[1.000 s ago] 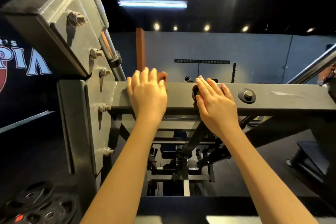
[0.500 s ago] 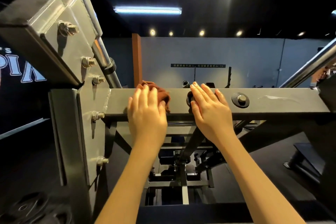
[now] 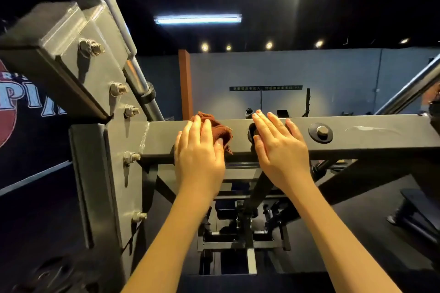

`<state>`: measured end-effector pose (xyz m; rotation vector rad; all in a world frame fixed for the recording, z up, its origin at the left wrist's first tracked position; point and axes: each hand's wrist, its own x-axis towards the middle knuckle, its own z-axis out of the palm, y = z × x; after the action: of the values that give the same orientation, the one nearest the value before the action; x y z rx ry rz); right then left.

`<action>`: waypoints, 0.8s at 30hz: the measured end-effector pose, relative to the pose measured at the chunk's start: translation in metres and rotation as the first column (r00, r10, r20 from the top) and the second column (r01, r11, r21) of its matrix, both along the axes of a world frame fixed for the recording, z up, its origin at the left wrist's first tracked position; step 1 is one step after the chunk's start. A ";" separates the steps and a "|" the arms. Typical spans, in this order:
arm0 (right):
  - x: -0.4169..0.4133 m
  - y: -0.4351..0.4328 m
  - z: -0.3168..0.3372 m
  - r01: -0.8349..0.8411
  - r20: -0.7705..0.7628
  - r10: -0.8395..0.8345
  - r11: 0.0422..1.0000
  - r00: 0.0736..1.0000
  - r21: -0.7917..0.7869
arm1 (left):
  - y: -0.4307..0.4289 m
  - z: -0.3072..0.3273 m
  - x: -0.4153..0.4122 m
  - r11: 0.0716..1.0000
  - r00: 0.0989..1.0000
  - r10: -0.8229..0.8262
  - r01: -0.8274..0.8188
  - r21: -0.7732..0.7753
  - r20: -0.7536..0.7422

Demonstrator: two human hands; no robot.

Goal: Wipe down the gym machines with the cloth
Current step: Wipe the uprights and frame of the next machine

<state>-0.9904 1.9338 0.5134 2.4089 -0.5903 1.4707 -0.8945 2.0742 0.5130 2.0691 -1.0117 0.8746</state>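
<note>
A grey steel crossbeam [image 3: 357, 134] of a gym machine runs across the middle of the view. My left hand [image 3: 200, 150] presses a crumpled brown cloth [image 3: 220, 131] flat against the beam's front face, fingers straight. The cloth sticks out above and to the right of my fingers. My right hand [image 3: 278, 143] lies with straight fingers on the beam a little to the right, covering a black bolt cap. Both forearms reach up from the bottom of the view.
A bolted grey upright plate [image 3: 114, 150] with protruding bolts stands at the left, with a slanted chrome rod [image 3: 140, 88] behind it. A second bolt cap [image 3: 321, 132] sits right of my right hand. Black frame parts [image 3: 247, 228] and a bench [image 3: 419, 211] lie below.
My left hand has slid down the beam's front face with the cloth, which now shows more above my fingers. My right hand has stayed on the beam.
</note>
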 end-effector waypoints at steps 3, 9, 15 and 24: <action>-0.001 0.001 0.000 0.003 0.002 -0.003 1.000 1.000 0.001 | -0.006 0.033 0.023 0.997 0.998 -0.053 0.055 0.063 -0.034; -0.001 0.001 0.000 0.014 0.000 -0.014 1.000 1.000 -0.003 | 0.009 -0.006 -0.004 0.988 0.992 0.118 -0.121 -0.095 -0.032; 0.000 0.002 0.002 0.015 -0.019 -0.014 1.000 1.000 0.013 | -0.030 0.032 -0.010 0.988 0.993 -0.109 0.104 0.115 0.037; -0.004 0.003 0.003 0.045 -0.079 -0.041 0.998 0.996 0.044 | 0.002 0.003 0.000 0.998 0.999 0.031 -0.032 -0.046 -0.036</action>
<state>-0.9941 1.9372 0.5162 2.4598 -0.6604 1.3535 -0.8947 2.0758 0.5164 2.0593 -0.9337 0.8666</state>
